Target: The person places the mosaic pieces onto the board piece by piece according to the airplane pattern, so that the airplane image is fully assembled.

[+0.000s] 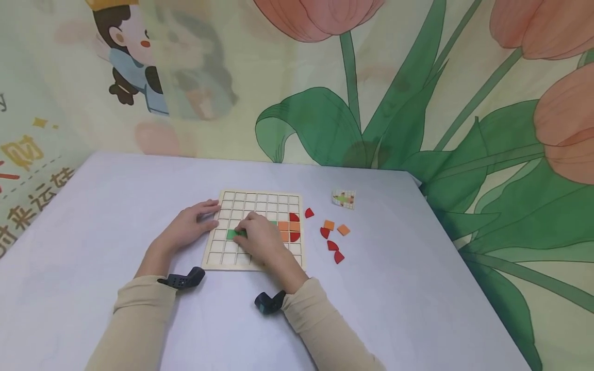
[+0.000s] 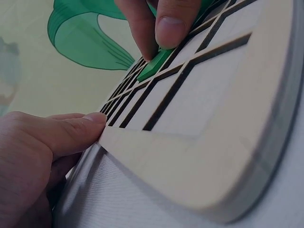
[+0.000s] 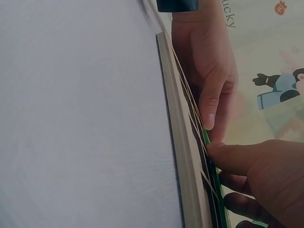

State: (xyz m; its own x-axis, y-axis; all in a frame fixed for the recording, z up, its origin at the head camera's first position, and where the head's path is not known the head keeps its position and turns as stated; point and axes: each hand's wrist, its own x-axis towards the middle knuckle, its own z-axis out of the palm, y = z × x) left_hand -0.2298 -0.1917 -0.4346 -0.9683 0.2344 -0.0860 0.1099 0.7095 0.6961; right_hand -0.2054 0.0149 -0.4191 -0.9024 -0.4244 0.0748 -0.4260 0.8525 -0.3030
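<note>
1. Right hand pinches a green piece on the board: match its sides to the lines, then push gently
2. Left hand, not curled, touches the board's left edge: hold it steady

Site: indoors, apparently a dressed recording corner; whether it belongs to a home, classroom or studio cannot be told. Evidence: the counter has a plain white, cloth-like surface. Beyond its far edge stands a printed backdrop, material unclear: large tulips spread towards the right, a cartoon figure and Chinese lettering sit at left. Small black cameras are strapped to the person's wrists.
</note>
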